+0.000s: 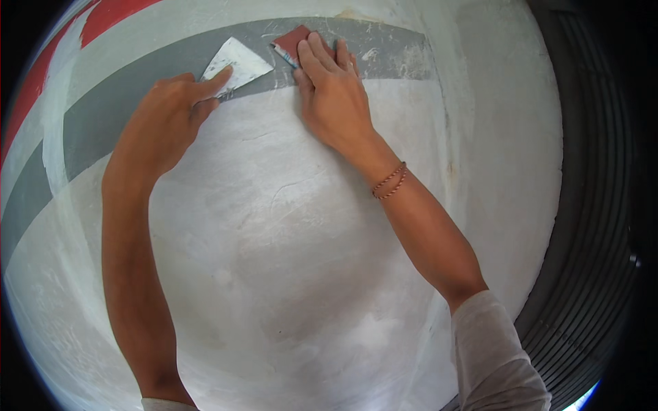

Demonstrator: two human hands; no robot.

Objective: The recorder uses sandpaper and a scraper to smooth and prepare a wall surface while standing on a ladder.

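My left hand grips a putty knife, its index finger laid along the white-smeared blade. The blade rests at or just over a grey painted band on the wall. To its right, my right hand presses a folded sheet of reddish sandpaper flat against the same band, fingers spread over it. One edge of the sheet shows a pale, printed backing. White scratches and filler marks lie on the band around both hands. A braided cord bracelet circles my right wrist.
Below the band, the pale wall has fine cracks and whitish patches. Red painted areas show at upper left, crossed by a white filler strip. A vertical seam runs down right of my hand. Dark ribbed panelling borders the wall's right edge.
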